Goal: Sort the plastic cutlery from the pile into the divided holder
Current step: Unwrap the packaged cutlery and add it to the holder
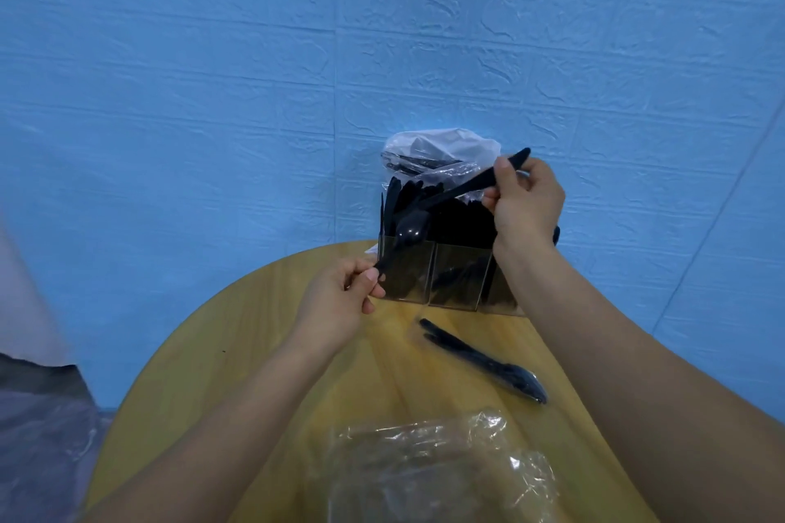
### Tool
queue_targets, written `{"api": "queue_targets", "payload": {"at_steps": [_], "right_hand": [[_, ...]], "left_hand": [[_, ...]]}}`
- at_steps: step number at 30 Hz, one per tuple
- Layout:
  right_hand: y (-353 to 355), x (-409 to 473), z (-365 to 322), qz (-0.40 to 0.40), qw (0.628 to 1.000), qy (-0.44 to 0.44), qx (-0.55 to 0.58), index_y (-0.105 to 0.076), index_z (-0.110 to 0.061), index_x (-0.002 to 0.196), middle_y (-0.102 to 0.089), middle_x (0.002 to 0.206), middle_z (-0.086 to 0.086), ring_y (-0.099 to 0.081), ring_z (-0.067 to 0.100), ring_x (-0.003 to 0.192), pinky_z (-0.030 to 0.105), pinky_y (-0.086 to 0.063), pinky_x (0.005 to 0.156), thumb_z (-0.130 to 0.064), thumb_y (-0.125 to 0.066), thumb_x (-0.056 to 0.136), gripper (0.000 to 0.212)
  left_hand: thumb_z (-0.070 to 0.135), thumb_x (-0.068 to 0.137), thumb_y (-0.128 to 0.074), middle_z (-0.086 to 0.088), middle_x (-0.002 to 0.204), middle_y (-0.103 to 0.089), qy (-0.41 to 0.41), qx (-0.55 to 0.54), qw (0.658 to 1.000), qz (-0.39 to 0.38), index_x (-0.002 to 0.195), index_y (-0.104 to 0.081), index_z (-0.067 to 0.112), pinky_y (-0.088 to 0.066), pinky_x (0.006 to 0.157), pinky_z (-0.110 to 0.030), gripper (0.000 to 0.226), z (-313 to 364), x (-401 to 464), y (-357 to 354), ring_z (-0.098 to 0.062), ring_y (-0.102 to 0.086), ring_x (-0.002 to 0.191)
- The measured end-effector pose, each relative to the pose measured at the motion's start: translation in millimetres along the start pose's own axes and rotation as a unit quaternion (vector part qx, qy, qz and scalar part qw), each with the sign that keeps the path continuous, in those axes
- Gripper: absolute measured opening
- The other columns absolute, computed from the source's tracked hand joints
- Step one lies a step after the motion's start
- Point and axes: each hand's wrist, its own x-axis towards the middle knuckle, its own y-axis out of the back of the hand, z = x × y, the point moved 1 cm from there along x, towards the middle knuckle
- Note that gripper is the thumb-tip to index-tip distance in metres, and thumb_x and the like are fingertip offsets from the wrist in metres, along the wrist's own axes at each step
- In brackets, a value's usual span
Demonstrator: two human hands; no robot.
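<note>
Head view: right hand (524,200) pinches black spoon (450,193) by handle, bowl over left compartment of divided holder (450,278). Left hand (340,301) pinches second black utensil (384,259) at holder front. Loose cutlery (484,359) lies on desk (238,331), near clear wrapper (441,467).

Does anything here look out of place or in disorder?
Yes. A few black cutlery pieces lie loose on the table, outside the holder. A crumpled clear wrapper lies at the near edge. Nothing looks broken.
</note>
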Motion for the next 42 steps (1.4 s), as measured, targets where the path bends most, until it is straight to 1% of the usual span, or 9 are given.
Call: {"api": "queue_targets", "payload": {"at_steps": [4, 9, 12, 18, 22, 25, 29, 36, 42], "right_hand": [[-7.3, 1.0, 9.2, -0.017, 0.987, 0.11, -0.12, -0.05, -0.02, 0.097, -0.054, 0.081, -0.002, -0.056, 0.011, 0.059, 0.03, -0.051, 0.066, -0.012, -0.049, 0.097, 0.008], [-19.3, -7.8, 27.2, -0.095, 0.91, 0.277, -0.294, -0.043, -0.016, 0.13, -0.055, 0.073, 0.0, -0.054, 0.017, 0.06, 0.031, -0.042, 0.057, -0.01, -0.05, 0.095, 0.036], [-24.2, -10.3, 40.1, -0.142, 0.853, 0.322, -0.385, -0.044, -0.011, 0.129, -0.047, 0.067, -0.003, -0.048, 0.017, 0.059, 0.032, -0.035, 0.052, -0.009, -0.053, 0.094, 0.036], [-24.7, -12.9, 57.0, -0.18, 0.786, 0.37, -0.462, -0.061, 0.0, 0.117, -0.056, 0.103, 0.015, -0.053, 0.03, 0.098, 0.038, -0.05, 0.072, 0.001, -0.067, 0.081, 0.036], [-17.2, -23.7, 41.1, -0.165, 0.887, 0.27, -0.336, -0.063, -0.005, 0.119, -0.057, 0.102, 0.009, -0.051, 0.017, 0.095, 0.009, -0.037, 0.077, -0.017, -0.05, 0.097, 0.028], [-4.5, -33.3, 24.3, -0.201, 0.952, 0.086, -0.215, -0.07, -0.006, 0.095, -0.063, 0.086, 0.022, -0.056, 0.014, 0.072, 0.026, -0.045, 0.071, -0.034, -0.045, 0.098, 0.037], [14.3, -31.0, 14.4, -0.207, 0.963, -0.028, -0.173, -0.068, -0.021, 0.083, -0.062, 0.076, -0.009, -0.052, 0.0, 0.064, 0.017, -0.042, 0.064, -0.027, -0.06, 0.092, 0.013], [48.3, -18.6, 6.0, -0.279, 0.941, -0.175, -0.083, -0.062, -0.014, 0.076, -0.06, 0.073, 0.0, -0.051, 0.009, 0.062, 0.021, -0.042, 0.059, -0.013, -0.055, 0.092, 0.018], [68.0, -0.6, 0.4, -0.138, 0.967, -0.214, 0.033, -0.057, -0.014, 0.074, -0.06, 0.059, -0.003, -0.051, 0.009, 0.058, 0.02, -0.043, 0.057, -0.009, -0.051, 0.094, 0.022]], "left_hand": [[0.018, 0.099, -0.045, 0.005, 0.074, -0.061, 0.012, -0.032, 0.998, 0.054, 0.094, -0.06, 0.015, -0.038, 0.054, -0.014, 0.016, -10.3, 4.6, 1.8, 0.003, -0.048, 0.05], [0.018, 0.098, -0.046, 0.005, 0.075, -0.061, 0.013, -0.065, 0.996, 0.063, 0.094, -0.06, 0.017, -0.039, 0.052, -0.01, 0.014, -16.2, 5.8, -3.3, 0.004, -0.049, 0.05], [0.018, 0.098, -0.047, 0.004, 0.077, -0.062, 0.014, -0.068, 0.995, 0.065, 0.1, -0.06, 0.015, -0.039, 0.05, -0.008, 0.013, -19.3, 4.5, -5.7, 0.004, -0.049, 0.051], [0.018, 0.097, -0.047, 0.005, 0.077, -0.062, 0.006, -0.067, 0.996, 0.056, 0.096, -0.06, 0.017, -0.039, 0.05, -0.009, 0.013, -17.5, 2.3, -8.4, 0.004, -0.05, 0.051], [0.017, 0.097, -0.049, 0.005, 0.077, -0.062, -0.006, -0.067, 0.997, 0.036, 0.101, -0.061, 0.015, -0.037, 0.049, -0.007, 0.013, -13.9, 2.4, -10.1, 0.004, -0.049, 0.051], [0.014, 0.096, -0.049, 0.005, 0.076, -0.062, -0.023, -0.053, 0.998, 0.015, 0.101, -0.06, 0.014, -0.036, 0.049, -0.007, 0.012, -11.6, 2.3, -13.4, 0.003, -0.048, 0.051], [0.011, 0.096, -0.05, 0.004, 0.078, -0.063, -0.043, -0.041, 0.998, -0.011, 0.095, -0.058, 0.024, -0.036, 0.05, -0.007, 0.015, -5.8, -1.4, -22.2, 0.003, -0.049, 0.051], [0.008, 0.096, -0.047, 0.009, 0.08, -0.065, -0.077, -0.014, 0.994, -0.08, 0.096, -0.057, 0.03, -0.04, 0.057, -0.008, 0.024, 8.9, -9.6, -38.1, 0.006, -0.052, 0.06], [0.008, 0.097, -0.044, 0.008, 0.078, -0.068, -0.069, -0.01, 0.994, -0.08, 0.112, -0.059, 0.019, -0.041, 0.058, -0.008, 0.023, 11.4, -11.4, -44.1, 0.007, -0.051, 0.058]]}}
